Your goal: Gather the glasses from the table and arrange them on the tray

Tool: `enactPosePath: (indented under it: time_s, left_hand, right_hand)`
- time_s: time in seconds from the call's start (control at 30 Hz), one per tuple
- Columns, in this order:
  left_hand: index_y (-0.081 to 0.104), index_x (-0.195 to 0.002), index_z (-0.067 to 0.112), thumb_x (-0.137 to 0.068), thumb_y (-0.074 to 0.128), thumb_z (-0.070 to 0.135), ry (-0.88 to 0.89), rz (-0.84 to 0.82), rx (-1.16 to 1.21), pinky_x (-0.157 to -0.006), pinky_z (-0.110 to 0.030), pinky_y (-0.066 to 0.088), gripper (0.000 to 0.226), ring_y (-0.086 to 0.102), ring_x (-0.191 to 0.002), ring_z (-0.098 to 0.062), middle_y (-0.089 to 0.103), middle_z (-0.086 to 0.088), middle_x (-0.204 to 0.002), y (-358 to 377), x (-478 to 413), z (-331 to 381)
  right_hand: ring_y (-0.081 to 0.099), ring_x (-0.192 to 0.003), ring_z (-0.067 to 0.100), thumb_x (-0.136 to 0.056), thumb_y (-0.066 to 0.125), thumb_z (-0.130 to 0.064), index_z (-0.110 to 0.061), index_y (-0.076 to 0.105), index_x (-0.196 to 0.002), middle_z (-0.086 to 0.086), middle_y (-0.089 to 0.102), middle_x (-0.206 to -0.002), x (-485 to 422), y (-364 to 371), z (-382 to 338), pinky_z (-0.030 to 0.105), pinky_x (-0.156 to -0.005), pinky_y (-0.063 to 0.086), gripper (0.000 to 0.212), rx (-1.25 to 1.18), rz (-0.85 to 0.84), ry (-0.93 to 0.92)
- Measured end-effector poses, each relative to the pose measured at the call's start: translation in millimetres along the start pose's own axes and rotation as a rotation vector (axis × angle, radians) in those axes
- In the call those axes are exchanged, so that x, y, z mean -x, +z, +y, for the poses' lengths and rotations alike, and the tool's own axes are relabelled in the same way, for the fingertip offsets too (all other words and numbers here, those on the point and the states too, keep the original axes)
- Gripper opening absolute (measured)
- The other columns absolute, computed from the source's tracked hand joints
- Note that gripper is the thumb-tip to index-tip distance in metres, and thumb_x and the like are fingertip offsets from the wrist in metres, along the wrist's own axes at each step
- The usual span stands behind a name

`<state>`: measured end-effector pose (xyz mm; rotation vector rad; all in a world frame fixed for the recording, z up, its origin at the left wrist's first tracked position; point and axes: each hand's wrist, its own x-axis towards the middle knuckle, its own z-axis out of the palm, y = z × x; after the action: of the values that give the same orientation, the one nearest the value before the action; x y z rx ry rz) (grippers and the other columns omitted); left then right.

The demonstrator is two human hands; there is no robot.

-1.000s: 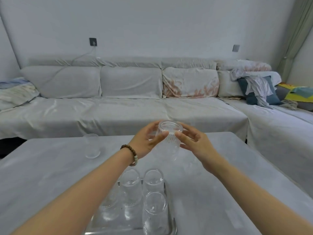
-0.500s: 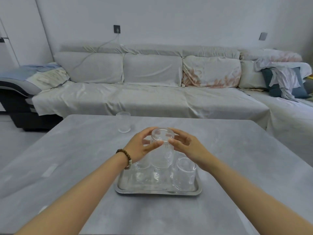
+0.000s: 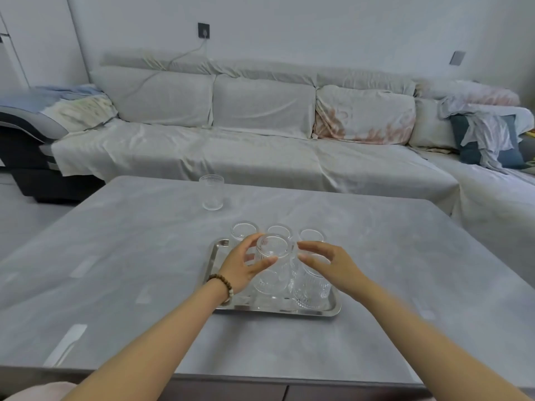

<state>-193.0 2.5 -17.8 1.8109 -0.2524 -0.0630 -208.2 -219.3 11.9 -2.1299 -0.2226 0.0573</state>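
Observation:
A metal tray (image 3: 278, 311) lies mid-table and carries several clear ribbed glasses turned rim down, three of them in its back row (image 3: 278, 230) and one at the front right (image 3: 311, 289). My left hand (image 3: 241, 266) grips another upturned glass (image 3: 273, 256) in the tray's front middle, thumb in front and fingers behind. My right hand (image 3: 333, 267) hovers just right of that glass with its fingers spread, a small gap between them and the glass. A single glass (image 3: 212, 192) stands rim up on the grey table (image 3: 130, 256), beyond the tray to the left.
A long sofa (image 3: 231, 146) under light covers runs behind the table and turns along the right side. Cushions and clothes (image 3: 486, 137) are piled at its right end. The table's near edge is right in front of me.
Both hands brought the glass down from mid-air into the tray's front row. My right hand has come off it and spread its fingers. The view has shifted back and left.

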Motion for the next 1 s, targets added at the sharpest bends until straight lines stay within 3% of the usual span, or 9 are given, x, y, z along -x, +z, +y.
enactPosePath:
  time_s: [0.17, 0.23, 0.37, 0.47, 0.57, 0.7, 0.83, 1.0]
  left_hand:
    - [0.048, -0.127, 0.03, -0.065, 0.07, 0.052, 0.01, -0.017, 0.021, -0.088, -0.02, 0.044, 0.069, 0.049, -0.123, -0.017, 0.051, 0.005, -0.133, 12.8, -0.9, -10.9]
    - [0.049, -0.125, 0.032, -0.064, 0.071, 0.052, 0.003, -0.02, 0.046, -0.09, -0.023, 0.045, 0.068, 0.049, -0.122, -0.017, 0.052, 0.006, -0.132, 16.7, -1.0, -14.5]
    - [0.052, -0.114, 0.044, -0.064, 0.073, 0.05, 0.013, -0.032, 0.056, -0.096, -0.018, 0.041, 0.054, 0.048, -0.12, -0.004, 0.054, 0.015, -0.126, 22.1, -0.6, -19.0]
    - [0.05, -0.113, 0.045, -0.069, 0.074, 0.042, -0.002, -0.034, 0.047, -0.087, -0.01, 0.039, 0.051, 0.047, -0.121, -0.008, 0.05, 0.012, -0.131, 23.5, 0.0, -22.3]
    - [0.047, -0.122, 0.039, -0.071, 0.074, 0.039, -0.037, -0.025, 0.057, -0.082, -0.012, 0.038, 0.058, 0.044, -0.124, -0.016, 0.045, 0.006, -0.138, 23.3, -0.1, -25.8]
    - [0.046, -0.129, 0.031, -0.071, 0.074, 0.041, -0.032, -0.033, 0.057, -0.091, -0.02, 0.038, 0.066, 0.043, -0.127, -0.016, 0.047, 0.006, -0.137, 22.7, -0.6, -27.3]
    - [0.046, -0.127, 0.034, -0.07, 0.074, 0.04, -0.036, -0.034, 0.085, -0.085, -0.011, 0.037, 0.064, 0.044, -0.126, -0.014, 0.048, 0.008, -0.135, 22.5, 0.5, -28.4]
    - [0.046, -0.12, 0.041, -0.068, 0.076, 0.041, -0.053, -0.057, 0.06, -0.087, -0.015, 0.039, 0.059, 0.046, -0.12, -0.011, 0.05, 0.015, -0.126, 18.2, -0.8, -26.6]
  right_hand:
    - [0.047, -0.125, -0.004, -0.084, 0.067, -0.041, -0.031, 0.065, -0.124, -0.016, 0.062, -0.13, -1.0, 7.2, 6.9, 0.019, -0.106, 0.03, 0.041, 0.085, -0.004, -0.056]
    - [0.047, -0.124, -0.005, -0.085, 0.066, -0.042, -0.032, 0.064, -0.124, -0.017, 0.061, -0.13, -1.1, 8.5, 8.4, 0.017, -0.105, 0.03, 0.04, 0.093, -0.002, -0.063]
    - [0.047, -0.106, -0.023, -0.085, 0.067, -0.038, -0.031, 0.069, -0.115, -0.021, 0.061, -0.121, -1.8, 9.6, 12.9, -0.004, -0.09, 0.029, 0.031, 0.125, -0.024, -0.073]
    - [0.049, -0.115, -0.012, -0.084, 0.07, -0.032, -0.026, 0.073, -0.11, -0.014, 0.065, -0.123, -3.2, 10.9, 15.6, 0.007, -0.1, 0.028, 0.027, 0.116, -0.015, -0.077]
    - [0.05, -0.119, -0.005, -0.082, 0.073, -0.029, -0.025, 0.074, -0.107, -0.011, 0.066, -0.124, -3.3, 12.5, 16.0, 0.017, -0.104, 0.029, 0.025, 0.113, -0.005, -0.083]
    - [0.051, -0.117, -0.006, -0.08, 0.075, -0.029, -0.027, 0.075, -0.105, -0.01, 0.067, -0.123, -3.7, 14.2, 16.7, 0.015, -0.102, 0.03, 0.025, 0.116, 0.012, -0.089]
    - [0.052, -0.113, -0.007, -0.078, 0.076, -0.029, -0.026, 0.075, -0.103, -0.01, 0.068, -0.12, -4.1, 16.5, 16.3, 0.004, -0.093, 0.03, 0.025, 0.126, 0.036, -0.084]
    - [0.053, -0.113, -0.005, -0.078, 0.077, -0.029, -0.024, 0.076, -0.103, -0.009, 0.069, -0.12, -4.3, 17.9, 12.2, 0.011, -0.097, 0.032, 0.025, 0.126, 0.044, -0.068]
